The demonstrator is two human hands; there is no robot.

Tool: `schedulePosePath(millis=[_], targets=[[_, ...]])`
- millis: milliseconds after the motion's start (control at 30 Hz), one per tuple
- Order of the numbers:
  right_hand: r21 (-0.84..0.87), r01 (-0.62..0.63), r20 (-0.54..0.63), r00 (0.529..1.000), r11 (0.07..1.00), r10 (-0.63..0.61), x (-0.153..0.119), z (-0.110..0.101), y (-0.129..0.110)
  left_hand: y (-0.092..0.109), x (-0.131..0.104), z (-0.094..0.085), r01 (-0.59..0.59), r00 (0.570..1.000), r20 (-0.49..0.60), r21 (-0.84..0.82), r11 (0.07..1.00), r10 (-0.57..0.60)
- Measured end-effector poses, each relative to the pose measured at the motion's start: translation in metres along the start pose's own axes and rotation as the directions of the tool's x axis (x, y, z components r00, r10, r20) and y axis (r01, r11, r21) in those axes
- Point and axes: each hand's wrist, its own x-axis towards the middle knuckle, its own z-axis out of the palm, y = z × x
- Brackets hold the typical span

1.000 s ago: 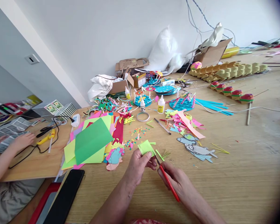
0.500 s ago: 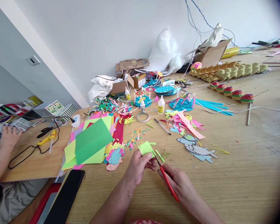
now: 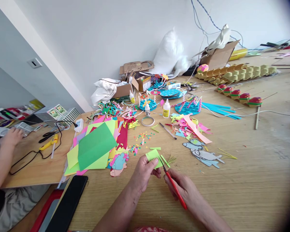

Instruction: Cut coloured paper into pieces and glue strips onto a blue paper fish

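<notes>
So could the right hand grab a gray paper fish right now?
Probably not: the right hand is busy holding the red scissors, though the gray paper fish lie close by on the table.

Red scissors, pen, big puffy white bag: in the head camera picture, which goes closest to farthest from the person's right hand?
1. Red scissors: held in the right hand.
2. Pen: ahead of it, slightly left.
3. Big puffy white bag: way at the back.
</notes>
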Motion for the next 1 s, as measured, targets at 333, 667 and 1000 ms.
schedulePosePath(millis=[333, 667, 1000], targets=[[0.042, 0.051, -0.020, 0.999, 0.998, -0.050, -0.0002, -0.0017, -0.0009, -0.0033, -0.0016, 0.0008, 0.030, 0.999, 0.031, -0.048, 0.998, -0.029], [-0.039, 0.066, -0.061, 0.996, 0.997, -0.068, -0.0003, 0.0016, 0.0023, -0.0051, -0.0010, -0.0035, 0.043, 0.999, -0.021, -0.034, 0.998, -0.044], [0.074, 0.005, 0.010, 1.000, 0.997, -0.005, -0.0002, 0.0016, 0.0019, -0.0046, -0.0019, -0.0018, 0.011, 1.000, 0.014, -0.028, 1.000, -0.010]])
